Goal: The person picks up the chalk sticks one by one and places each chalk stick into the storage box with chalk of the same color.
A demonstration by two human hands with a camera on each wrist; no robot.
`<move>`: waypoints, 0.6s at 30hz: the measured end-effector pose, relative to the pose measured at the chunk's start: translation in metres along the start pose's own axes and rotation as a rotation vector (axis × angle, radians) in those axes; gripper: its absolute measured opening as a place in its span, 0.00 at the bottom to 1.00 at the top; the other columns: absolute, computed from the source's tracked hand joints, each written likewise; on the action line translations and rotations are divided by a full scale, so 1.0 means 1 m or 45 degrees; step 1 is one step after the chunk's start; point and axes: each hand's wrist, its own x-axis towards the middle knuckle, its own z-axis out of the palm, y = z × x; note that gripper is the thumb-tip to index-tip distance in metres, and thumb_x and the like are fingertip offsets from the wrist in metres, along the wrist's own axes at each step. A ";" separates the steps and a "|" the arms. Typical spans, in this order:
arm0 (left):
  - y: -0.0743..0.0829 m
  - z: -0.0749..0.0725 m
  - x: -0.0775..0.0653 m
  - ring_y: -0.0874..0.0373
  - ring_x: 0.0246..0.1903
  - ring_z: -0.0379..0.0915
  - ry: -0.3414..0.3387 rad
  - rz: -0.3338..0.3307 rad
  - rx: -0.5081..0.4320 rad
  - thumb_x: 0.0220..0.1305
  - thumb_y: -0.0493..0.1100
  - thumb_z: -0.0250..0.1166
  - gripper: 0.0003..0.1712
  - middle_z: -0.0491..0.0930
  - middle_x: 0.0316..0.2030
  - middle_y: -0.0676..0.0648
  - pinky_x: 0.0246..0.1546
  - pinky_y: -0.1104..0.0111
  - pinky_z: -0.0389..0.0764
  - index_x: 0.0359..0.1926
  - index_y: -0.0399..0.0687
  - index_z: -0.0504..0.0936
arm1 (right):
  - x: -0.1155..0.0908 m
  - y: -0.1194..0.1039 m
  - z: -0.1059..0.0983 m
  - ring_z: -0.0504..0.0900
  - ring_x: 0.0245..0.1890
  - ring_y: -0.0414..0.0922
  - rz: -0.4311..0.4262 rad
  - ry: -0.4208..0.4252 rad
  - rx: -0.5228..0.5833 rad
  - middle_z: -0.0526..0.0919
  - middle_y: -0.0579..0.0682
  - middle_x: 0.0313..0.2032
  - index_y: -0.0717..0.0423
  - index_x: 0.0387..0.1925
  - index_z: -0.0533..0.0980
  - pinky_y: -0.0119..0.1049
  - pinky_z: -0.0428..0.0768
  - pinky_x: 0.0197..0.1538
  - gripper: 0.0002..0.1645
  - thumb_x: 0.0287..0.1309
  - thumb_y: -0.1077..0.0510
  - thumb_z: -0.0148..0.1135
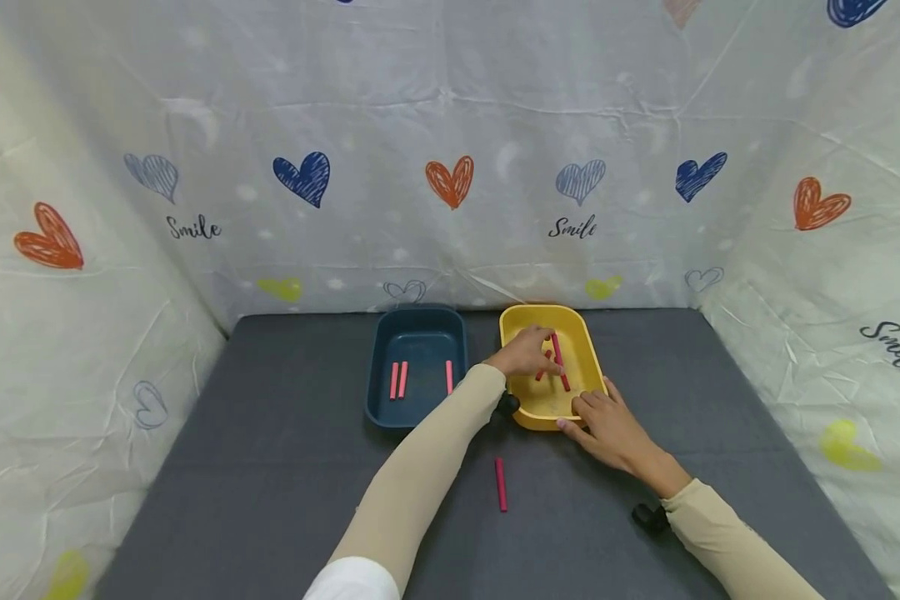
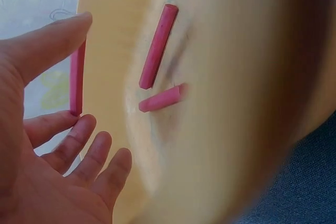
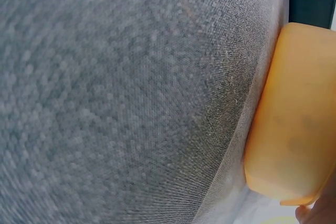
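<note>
My left hand (image 1: 525, 353) is over the yellow tray (image 1: 528, 314). Between thumb and fingertips it pinches a dark pink faceted stick (image 2: 77, 85), held near upright in the left wrist view, the other fingers spread. Two more dark pink sticks, one (image 2: 158, 46) longer-looking and one (image 2: 161, 98) partly hidden by the blurred tray wall, lie on the tray's floor. At the near right corner my right hand (image 1: 609, 427) grips the yellow tray's rim, thumb on the near side. Only a bit of that hand shows in the right wrist view, beside the tray's outer wall (image 3: 294, 114).
Left of the yellow tray stands a dark blue tray (image 1: 375, 400) with a pair of light pink sticks (image 1: 398, 381) and another light pink stick (image 1: 449, 377). A dark pink stick (image 1: 501, 485) lies on the grey table (image 1: 285, 467) in front. A printed curtain (image 1: 375, 225) surrounds the back and sides.
</note>
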 end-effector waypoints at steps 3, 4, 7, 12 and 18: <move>0.001 -0.001 -0.001 0.53 0.65 0.64 -0.013 -0.004 0.025 0.58 0.53 0.72 0.46 0.66 0.67 0.45 0.66 0.61 0.70 0.73 0.47 0.62 | 0.000 0.000 0.001 0.74 0.31 0.43 0.000 0.006 0.005 0.69 0.40 0.24 0.47 0.27 0.69 0.63 0.55 0.71 0.18 0.66 0.41 0.57; 0.002 -0.001 -0.002 0.53 0.65 0.64 -0.018 -0.005 0.030 0.58 0.53 0.72 0.46 0.66 0.67 0.45 0.66 0.61 0.70 0.73 0.47 0.62 | 0.000 0.000 0.001 0.74 0.31 0.43 -0.002 0.011 0.005 0.69 0.40 0.24 0.47 0.27 0.69 0.64 0.56 0.71 0.18 0.66 0.41 0.57; 0.003 -0.001 -0.003 0.53 0.65 0.63 -0.023 -0.011 0.044 0.57 0.53 0.72 0.46 0.65 0.67 0.45 0.67 0.61 0.70 0.72 0.47 0.63 | 0.000 0.000 0.001 0.73 0.30 0.43 -0.003 0.014 0.007 0.69 0.40 0.24 0.47 0.27 0.69 0.64 0.57 0.70 0.18 0.66 0.41 0.58; 0.003 0.000 -0.004 0.53 0.66 0.63 -0.022 -0.028 0.032 0.57 0.53 0.73 0.48 0.65 0.68 0.45 0.68 0.61 0.69 0.73 0.47 0.61 | 0.000 0.000 0.002 0.72 0.30 0.42 0.001 0.004 -0.004 0.67 0.40 0.23 0.47 0.27 0.69 0.64 0.56 0.70 0.19 0.66 0.41 0.58; 0.002 0.002 -0.003 0.53 0.67 0.63 -0.009 -0.028 0.037 0.59 0.53 0.71 0.48 0.65 0.68 0.44 0.68 0.61 0.68 0.74 0.46 0.59 | 0.000 0.000 0.001 0.72 0.30 0.42 0.001 0.004 0.004 0.67 0.40 0.23 0.47 0.27 0.69 0.64 0.56 0.71 0.19 0.66 0.41 0.58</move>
